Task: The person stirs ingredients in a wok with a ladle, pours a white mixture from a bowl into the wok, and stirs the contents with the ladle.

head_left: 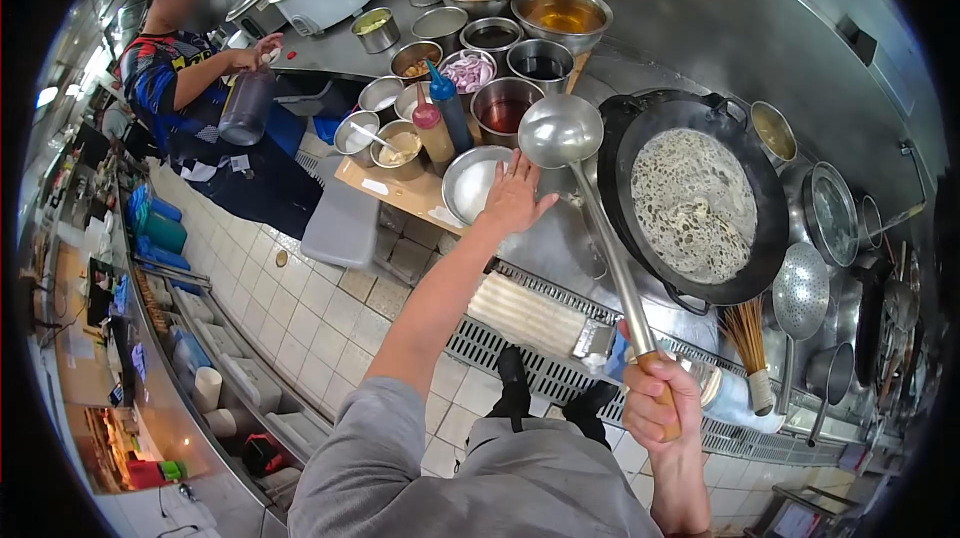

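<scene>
A long-handled metal ladle with a wooden grip is in my right hand, its fingers wrapped round the handle. The ladle's bowl looks empty and hangs between the seasoning containers and the wok. My left hand stretches forward with its fingers spread, over the edge of a metal bowl of white granules; I cannot tell whether it touches the bowl. To the right, a large black wok holds bubbling, foamy liquid. Two squeeze bottles, a blue one and a red-topped one, stand beyond my left hand.
Metal containers of sauces, sliced onion and oil crowd the counter behind. A perforated skimmer, a bamboo brush and a small pot lie right of the wok. Another person stands at left with a jug.
</scene>
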A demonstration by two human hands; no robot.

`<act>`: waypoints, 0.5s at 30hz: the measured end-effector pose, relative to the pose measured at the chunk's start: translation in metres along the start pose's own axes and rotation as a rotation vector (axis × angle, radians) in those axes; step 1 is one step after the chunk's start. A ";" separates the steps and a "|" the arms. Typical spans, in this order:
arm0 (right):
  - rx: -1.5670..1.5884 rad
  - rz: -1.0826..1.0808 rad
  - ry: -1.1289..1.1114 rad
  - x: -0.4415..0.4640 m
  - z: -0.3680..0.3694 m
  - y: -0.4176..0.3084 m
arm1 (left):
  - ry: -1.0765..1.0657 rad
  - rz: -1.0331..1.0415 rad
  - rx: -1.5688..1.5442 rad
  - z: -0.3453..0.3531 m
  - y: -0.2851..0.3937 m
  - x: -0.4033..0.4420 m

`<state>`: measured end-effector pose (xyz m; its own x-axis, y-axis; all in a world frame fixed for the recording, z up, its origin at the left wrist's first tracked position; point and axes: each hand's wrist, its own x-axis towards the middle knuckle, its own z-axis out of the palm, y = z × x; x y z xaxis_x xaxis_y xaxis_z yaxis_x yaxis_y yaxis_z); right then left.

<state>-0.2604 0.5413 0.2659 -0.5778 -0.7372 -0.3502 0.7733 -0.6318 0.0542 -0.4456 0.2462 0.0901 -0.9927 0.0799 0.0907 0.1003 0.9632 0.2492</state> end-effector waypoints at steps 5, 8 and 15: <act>-0.534 -0.141 0.294 0.030 0.019 0.019 | 0.060 -0.059 0.012 0.006 -0.024 0.008; -0.658 -0.168 0.314 0.038 0.024 0.024 | 0.082 -0.160 -0.034 0.000 -0.022 0.008; -0.743 -0.099 0.291 0.041 0.025 0.028 | 0.106 -0.421 0.064 -0.006 -0.024 0.012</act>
<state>-0.2691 0.4874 0.2760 -0.6405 -0.5296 -0.5561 0.7529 -0.2907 -0.5904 -0.4598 0.2226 0.0906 -0.9334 -0.3465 0.0935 -0.3192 0.9205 0.2253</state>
